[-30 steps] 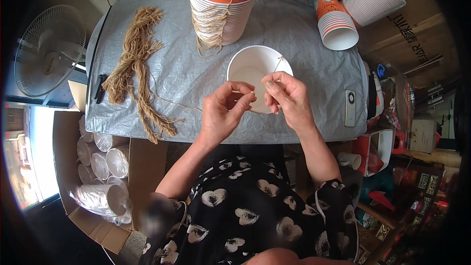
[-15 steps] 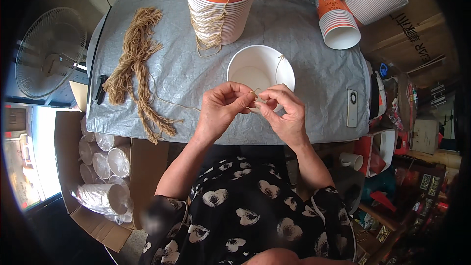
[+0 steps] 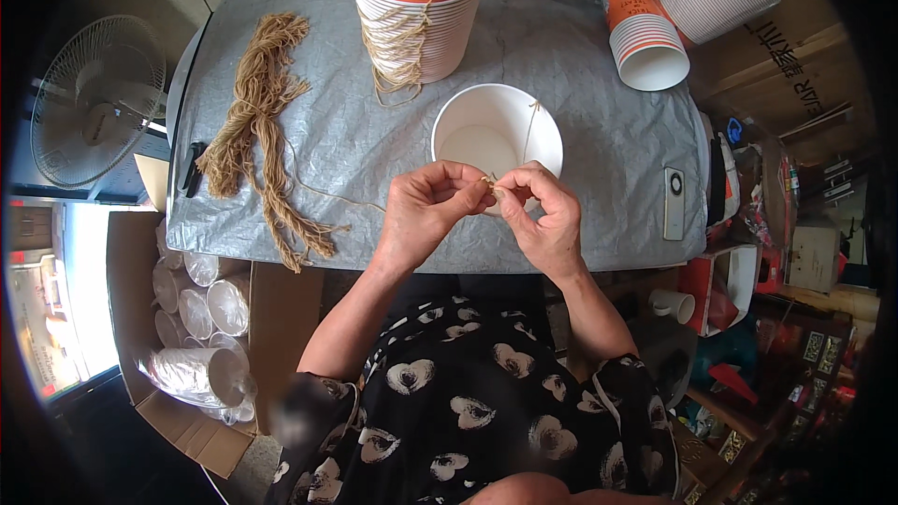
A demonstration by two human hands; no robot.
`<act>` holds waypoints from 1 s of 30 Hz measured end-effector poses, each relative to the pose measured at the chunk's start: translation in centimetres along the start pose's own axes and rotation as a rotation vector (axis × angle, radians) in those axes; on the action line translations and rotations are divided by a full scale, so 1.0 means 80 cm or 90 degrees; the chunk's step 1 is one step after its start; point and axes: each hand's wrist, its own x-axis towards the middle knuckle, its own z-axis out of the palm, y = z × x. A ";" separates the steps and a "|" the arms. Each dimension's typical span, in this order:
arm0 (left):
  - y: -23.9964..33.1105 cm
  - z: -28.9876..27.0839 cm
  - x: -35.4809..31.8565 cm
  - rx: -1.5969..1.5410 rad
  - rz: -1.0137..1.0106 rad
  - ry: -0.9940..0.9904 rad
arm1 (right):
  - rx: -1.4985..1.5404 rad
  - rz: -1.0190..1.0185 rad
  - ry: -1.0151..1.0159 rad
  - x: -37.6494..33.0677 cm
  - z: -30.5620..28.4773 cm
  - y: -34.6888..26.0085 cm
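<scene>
A white paper bucket (image 3: 468, 122) lies tipped on the table with its mouth toward me. Thin brown twine (image 3: 529, 126) is knotted at its far right rim and runs across the opening to my fingers. My left hand (image 3: 426, 206) pinches twine at the near rim, thumb against forefinger. Close against it, my right hand (image 3: 543, 215) pinches the same twine from the right. The knot between the fingertips is mostly hidden. A bundle of brown twine (image 3: 253, 122) lies to the left, with one strand trailing toward my left wrist.
Behind the bucket stands a tall stack of orange and white buckets (image 3: 421, 28) with twine loops. More nested buckets (image 3: 647, 47) lie back right. A phone (image 3: 673, 203) rests near the right edge, a black tool (image 3: 191, 168) at left. A carton (image 3: 281, 337) of wrapped cups sits below left.
My fingertips have drawn closer together on the twine, and the strand across the bucket's mouth has gone from slack to straighter. The bucket has barely shifted.
</scene>
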 end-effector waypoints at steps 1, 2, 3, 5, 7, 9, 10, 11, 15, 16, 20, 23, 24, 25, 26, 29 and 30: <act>0.000 0.000 0.000 0.000 0.000 0.001 | 0.000 0.000 -0.001 -0.001 0.000 0.000; -0.001 0.000 0.000 -0.003 -0.002 0.010 | 0.034 0.030 -0.007 -0.001 0.000 -0.001; -0.001 0.001 0.000 -0.005 -0.005 0.019 | 0.066 0.061 -0.012 -0.002 0.000 -0.001; -0.002 0.005 -0.001 0.008 0.015 0.029 | 0.101 0.097 -0.017 -0.003 -0.001 0.005; -0.002 0.008 -0.003 0.021 0.035 0.041 | 0.136 0.133 -0.023 -0.002 0.001 0.004; 0.002 0.012 -0.005 0.056 0.044 0.040 | 0.218 0.175 -0.007 0.002 0.002 -0.007; 0.003 0.014 -0.006 0.056 0.044 0.041 | 0.218 0.175 -0.008 0.003 0.001 -0.007; 0.004 0.015 -0.006 0.056 0.048 0.038 | 0.233 0.194 -0.008 0.003 -0.001 -0.007; 0.003 0.014 -0.009 0.059 0.061 0.034 | 0.269 0.240 0.016 0.004 0.001 -0.010; 0.003 0.013 -0.009 0.058 0.061 0.034 | 0.269 0.241 0.016 0.004 0.000 -0.010; 0.003 0.010 -0.009 0.071 0.057 0.021 | 0.261 0.230 -0.008 0.004 -0.002 -0.010; 0.002 0.007 -0.009 0.076 0.055 0.014 | 0.244 0.229 -0.024 0.004 -0.006 -0.003; 0.001 0.006 -0.009 0.082 0.053 0.004 | 0.234 0.226 -0.036 0.005 -0.008 0.001; 0.001 0.006 -0.009 0.081 0.053 0.003 | 0.234 0.227 -0.036 0.007 -0.009 -0.001; 0.001 0.005 -0.009 0.101 0.054 0.000 | 0.282 0.263 -0.022 0.009 -0.011 -0.006; 0.001 0.003 -0.008 0.126 0.051 -0.007 | 0.324 0.293 -0.010 0.014 -0.014 -0.006; 0.001 0.002 -0.008 0.132 0.046 -0.008 | 0.288 0.305 -0.042 0.015 -0.016 -0.006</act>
